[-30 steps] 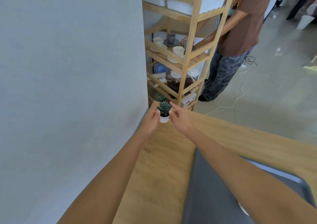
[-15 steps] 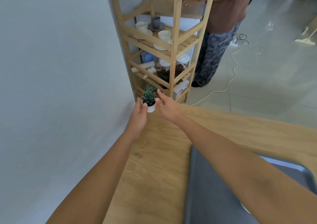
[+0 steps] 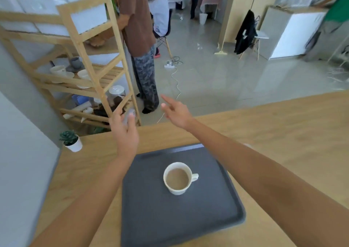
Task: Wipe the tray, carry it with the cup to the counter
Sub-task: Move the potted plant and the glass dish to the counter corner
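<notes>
A dark grey tray (image 3: 207, 218) lies flat on the wooden counter (image 3: 283, 142) in front of me. On it stands a white cup (image 3: 178, 178) of light brown drink, upright, its handle to the right. My left hand (image 3: 123, 133) hovers open above the counter just beyond the tray's far left corner. My right hand (image 3: 176, 113) is stretched out past the counter's far edge, fingers apart and empty. Both forearms pass along the tray's sides.
A small succulent in a white pot (image 3: 70, 141) stands at the counter's far left corner by the white wall (image 3: 22, 161). Behind it is a wooden shelf (image 3: 98, 72) with cups and jars. A person (image 3: 139, 44) stands beside the shelf.
Both hands have let go of the small plant pot and drawn away to the right. My view has swung right and down, so the tray and cup show fully.
</notes>
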The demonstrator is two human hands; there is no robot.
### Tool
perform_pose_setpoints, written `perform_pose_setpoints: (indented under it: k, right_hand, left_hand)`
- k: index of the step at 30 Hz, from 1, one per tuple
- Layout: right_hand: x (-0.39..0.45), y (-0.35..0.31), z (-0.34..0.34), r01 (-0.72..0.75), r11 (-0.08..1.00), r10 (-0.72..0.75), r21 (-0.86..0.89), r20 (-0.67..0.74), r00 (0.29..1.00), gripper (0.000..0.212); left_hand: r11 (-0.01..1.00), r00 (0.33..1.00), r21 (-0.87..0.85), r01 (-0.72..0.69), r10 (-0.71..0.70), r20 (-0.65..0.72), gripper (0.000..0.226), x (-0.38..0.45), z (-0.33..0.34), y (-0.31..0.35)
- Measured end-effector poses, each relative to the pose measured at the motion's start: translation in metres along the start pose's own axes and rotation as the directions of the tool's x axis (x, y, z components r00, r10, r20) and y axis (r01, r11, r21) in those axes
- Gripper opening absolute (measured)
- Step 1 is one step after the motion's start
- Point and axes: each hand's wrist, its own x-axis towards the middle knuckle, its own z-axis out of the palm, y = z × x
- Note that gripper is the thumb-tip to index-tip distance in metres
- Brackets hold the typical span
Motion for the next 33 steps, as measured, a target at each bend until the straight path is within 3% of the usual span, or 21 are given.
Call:
perform_pose_setpoints:
  k: [5, 9, 12, 21, 28, 33]
  right_hand:
    - [-0.071, 0.082, -0.097, -0.157, 0.987, 0.161, 0.039, -0.139, 0.977, 0.043]
    - [-0.139, 0.136, -0.155, -0.28, 0.959, 0.281, 0.042, -0.24, 0.929, 0.042]
    - [-0.181, 0.171, -0.171, -0.387, 0.922, 0.382, 0.028, -0.244, 0.891, 0.043]
    - [-0.21, 0.222, -0.138, -0.484, 0.867, 0.494, 0.118, -0.078, 0.866, 0.052]
    - [-0.208, 0.231, -0.126, -0.512, 0.838, 0.544, 0.187, -0.232, 0.806, 0.052]
    - [-0.208, 0.229, -0.124, -0.501, 0.817, 0.57, 0.285, -0.269, 0.777, 0.054]
  left_hand:
    - [0.998, 0.944, -0.059, -0.001, 0.021, 0.331, 0.044, -0.062, 0.1, 0.046]
    - [0.991, 0.793, -0.027, 0.131, -0.089, 0.603, 0.046, -0.119, 0.17, 0.052]
    - [0.981, 0.681, 0.076, 0.178, -0.178, 0.71, 0.049, -0.152, 0.205, 0.043]
    - [0.918, 0.457, 0.318, 0.237, -0.394, 0.797, 0.052, -0.184, 0.249, 0.016]
    - [0.89, 0.477, 0.282, 0.359, -0.435, 0.764, 0.046, -0.182, 0.262, 0.009]
    - [0.862, 0.47, 0.21, 0.461, -0.438, 0.767, 0.046, -0.184, 0.263, 0.013]
